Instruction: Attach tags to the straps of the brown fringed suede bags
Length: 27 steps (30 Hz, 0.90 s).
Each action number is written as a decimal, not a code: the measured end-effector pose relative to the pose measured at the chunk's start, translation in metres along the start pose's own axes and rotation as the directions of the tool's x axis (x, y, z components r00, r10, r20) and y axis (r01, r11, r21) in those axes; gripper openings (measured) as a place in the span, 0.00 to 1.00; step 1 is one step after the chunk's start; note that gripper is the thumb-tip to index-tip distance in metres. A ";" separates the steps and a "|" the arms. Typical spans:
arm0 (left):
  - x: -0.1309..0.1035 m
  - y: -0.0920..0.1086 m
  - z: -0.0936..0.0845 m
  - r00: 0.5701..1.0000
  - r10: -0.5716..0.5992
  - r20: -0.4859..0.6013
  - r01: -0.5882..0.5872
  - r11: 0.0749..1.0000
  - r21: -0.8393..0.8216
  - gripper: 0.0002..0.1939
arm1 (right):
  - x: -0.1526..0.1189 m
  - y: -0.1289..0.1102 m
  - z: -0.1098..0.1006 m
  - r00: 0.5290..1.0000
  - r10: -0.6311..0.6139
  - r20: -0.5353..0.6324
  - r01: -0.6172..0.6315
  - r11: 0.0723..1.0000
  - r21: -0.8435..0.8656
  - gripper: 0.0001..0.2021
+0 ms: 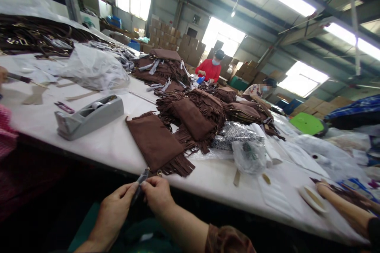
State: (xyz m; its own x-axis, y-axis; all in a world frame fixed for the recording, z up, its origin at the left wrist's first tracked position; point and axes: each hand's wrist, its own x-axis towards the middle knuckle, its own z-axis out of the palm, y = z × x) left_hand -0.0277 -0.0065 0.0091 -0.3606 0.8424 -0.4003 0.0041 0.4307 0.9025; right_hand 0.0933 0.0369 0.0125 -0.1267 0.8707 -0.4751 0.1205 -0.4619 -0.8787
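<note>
A brown fringed bag (156, 140) lies flat at the near table edge, its fringe spread toward the right. From its near corner, by a small gold-coloured ring, a dark strip in clear plastic wrapping (139, 186) hangs over the edge. My left hand (114, 207) pinches this strip between thumb and fingers. Close beside it, my right hand (158, 193) is closed on the same strip, fingertips almost meeting the left ones. The strip's upper end is partly hidden by my fingers.
A grey tape dispenser (92, 116) stands left of the bag. Piled fringed bags (197, 114) lie behind, with a plastic-wrapped bundle (249, 154) to their right. A tape roll (313, 199) and a co-worker's arm (341, 201) are at the right. Another person's pink sleeve shows at left.
</note>
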 end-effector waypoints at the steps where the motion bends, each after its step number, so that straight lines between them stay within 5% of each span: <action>1: 0.000 -0.001 0.000 1.000 -0.001 0.005 0.001 1.000 -0.001 0.24 | 0.001 0.001 0.000 1.000 -0.008 -0.010 0.008 1.000 -0.007 0.04; 11: 0.018 0.004 0.010 0.988 0.047 0.148 -0.033 0.995 -0.099 0.24 | 0.000 0.002 -0.008 0.943 -0.331 -0.045 0.305 0.907 -0.290 0.08; 19: 0.023 0.027 0.023 0.981 -0.075 0.178 0.130 0.940 -0.317 0.24 | -0.005 -0.008 -0.014 0.932 -0.357 -0.054 0.325 0.894 -0.309 0.07; 27: 0.030 0.023 0.031 0.929 -0.239 0.282 0.347 0.827 -0.441 0.11 | -0.008 -0.004 -0.009 0.953 -0.288 -0.093 0.257 0.932 -0.256 0.06</action>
State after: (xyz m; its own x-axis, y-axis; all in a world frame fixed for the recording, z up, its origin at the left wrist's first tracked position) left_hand -0.0096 0.0385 0.0128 -0.0725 0.7709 -0.6328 -0.5334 0.5062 0.6777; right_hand 0.1031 0.0332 0.0205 -0.0643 0.9787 -0.1952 0.3321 -0.1634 -0.9290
